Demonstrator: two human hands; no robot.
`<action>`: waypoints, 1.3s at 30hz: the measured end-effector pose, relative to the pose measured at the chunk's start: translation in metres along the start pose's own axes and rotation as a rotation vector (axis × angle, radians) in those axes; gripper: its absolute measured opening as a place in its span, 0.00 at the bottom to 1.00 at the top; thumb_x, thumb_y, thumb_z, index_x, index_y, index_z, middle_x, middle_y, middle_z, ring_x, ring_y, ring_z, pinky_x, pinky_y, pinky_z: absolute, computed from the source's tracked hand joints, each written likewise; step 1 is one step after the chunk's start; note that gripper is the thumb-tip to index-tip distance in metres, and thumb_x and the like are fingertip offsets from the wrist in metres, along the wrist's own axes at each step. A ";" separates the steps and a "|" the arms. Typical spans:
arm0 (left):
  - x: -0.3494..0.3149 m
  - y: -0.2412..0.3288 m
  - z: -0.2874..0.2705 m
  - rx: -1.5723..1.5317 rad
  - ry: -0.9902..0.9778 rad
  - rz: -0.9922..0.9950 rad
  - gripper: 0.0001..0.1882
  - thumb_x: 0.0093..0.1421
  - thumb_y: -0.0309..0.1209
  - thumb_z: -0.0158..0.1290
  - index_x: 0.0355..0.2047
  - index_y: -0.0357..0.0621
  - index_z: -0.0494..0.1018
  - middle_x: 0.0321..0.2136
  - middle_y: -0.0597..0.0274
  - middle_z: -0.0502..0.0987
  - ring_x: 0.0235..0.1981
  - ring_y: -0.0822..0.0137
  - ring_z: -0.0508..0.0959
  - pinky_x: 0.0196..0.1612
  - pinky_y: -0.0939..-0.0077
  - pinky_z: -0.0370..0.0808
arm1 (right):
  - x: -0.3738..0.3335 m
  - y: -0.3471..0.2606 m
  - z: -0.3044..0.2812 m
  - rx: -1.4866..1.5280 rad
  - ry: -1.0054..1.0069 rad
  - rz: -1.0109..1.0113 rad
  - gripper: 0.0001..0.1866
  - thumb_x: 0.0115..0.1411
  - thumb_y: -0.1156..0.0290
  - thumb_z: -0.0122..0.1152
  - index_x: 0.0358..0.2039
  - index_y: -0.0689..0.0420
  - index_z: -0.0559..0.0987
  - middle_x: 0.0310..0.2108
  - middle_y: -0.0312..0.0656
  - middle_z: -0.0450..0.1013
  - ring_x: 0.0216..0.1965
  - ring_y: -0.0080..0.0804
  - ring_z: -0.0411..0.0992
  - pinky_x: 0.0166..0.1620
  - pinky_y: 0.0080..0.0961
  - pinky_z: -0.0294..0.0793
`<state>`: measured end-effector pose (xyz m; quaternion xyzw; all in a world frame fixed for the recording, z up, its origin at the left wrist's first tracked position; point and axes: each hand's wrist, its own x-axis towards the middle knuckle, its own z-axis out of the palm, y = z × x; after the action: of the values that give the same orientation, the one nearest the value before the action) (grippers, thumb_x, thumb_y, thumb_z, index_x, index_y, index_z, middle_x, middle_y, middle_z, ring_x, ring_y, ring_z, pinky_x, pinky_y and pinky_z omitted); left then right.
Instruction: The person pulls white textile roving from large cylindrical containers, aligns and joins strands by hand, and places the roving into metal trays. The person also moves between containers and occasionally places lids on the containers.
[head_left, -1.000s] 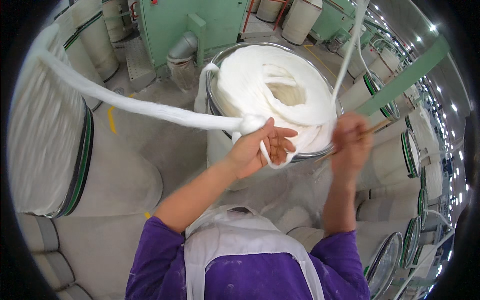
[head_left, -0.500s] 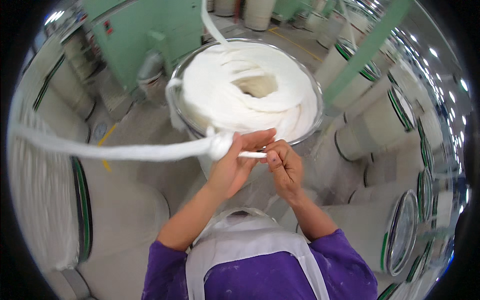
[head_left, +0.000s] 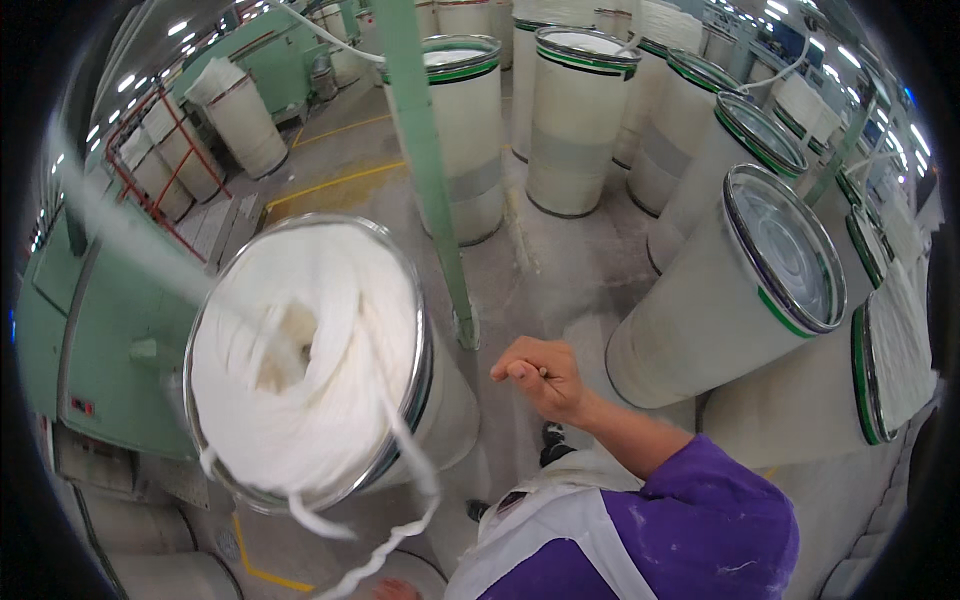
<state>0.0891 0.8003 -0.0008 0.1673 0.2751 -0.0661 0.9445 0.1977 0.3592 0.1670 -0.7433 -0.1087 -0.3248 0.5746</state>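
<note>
My right hand (head_left: 545, 380) is raised in front of me, fingers curled closed. A small brownish tip shows at its thumb, too small to name. Only a blurred bit of my left hand (head_left: 397, 590) shows at the lower edge, its fingers hidden. Close to it runs a white fibre sliver (head_left: 425, 480), twisted lower down, hanging over the rim of the tall can (head_left: 440, 370). Thick coils of white sliver (head_left: 235, 390) fill this can around a central hole. A shorter loose sliver end (head_left: 318, 520) hangs from the near rim.
A green post (head_left: 425, 150) stands just beyond the can. Several tall pale cans (head_left: 575, 120) with green-banded rims stand behind and to the right, one nearby can (head_left: 680, 290) tilted in view. Green machinery (head_left: 130, 330) is on the left, with red railings (head_left: 165, 150) behind.
My view has turned right, so the full can now sits at the left. My hands, together on the sliver before, are apart; the left has dropped to the lower edge.
</note>
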 end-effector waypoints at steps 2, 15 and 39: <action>0.024 -0.063 0.005 0.184 0.124 -0.132 0.15 0.59 0.32 0.52 0.45 0.38 0.72 0.40 0.51 0.75 0.40 0.59 0.74 0.46 0.63 0.71 | 0.004 0.026 -0.041 -0.027 0.025 0.020 0.14 0.64 0.63 0.54 0.30 0.59 0.79 0.25 0.41 0.75 0.24 0.30 0.73 0.30 0.22 0.71; 0.244 -0.391 0.211 0.797 -0.083 -0.602 0.11 0.64 0.37 0.50 0.40 0.46 0.74 0.35 0.62 0.76 0.35 0.67 0.74 0.42 0.72 0.71 | 0.075 0.129 -0.352 -0.791 0.149 0.329 0.15 0.63 0.57 0.52 0.32 0.55 0.78 0.27 0.42 0.75 0.28 0.47 0.72 0.29 0.37 0.70; 0.236 -0.931 0.560 1.452 -1.771 -0.804 0.31 0.65 0.45 0.47 0.60 0.36 0.58 0.56 0.51 0.66 0.58 0.60 0.65 0.61 0.65 0.58 | -0.110 0.018 -0.465 -1.685 1.093 1.115 0.14 0.61 0.63 0.54 0.22 0.57 0.75 0.24 0.45 0.72 0.34 0.49 0.69 0.47 0.44 0.65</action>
<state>0.3643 -0.2760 0.0548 0.4573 -0.5345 -0.5848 0.4041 -0.0438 -0.0533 0.1456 -0.5964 0.7512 -0.2739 -0.0707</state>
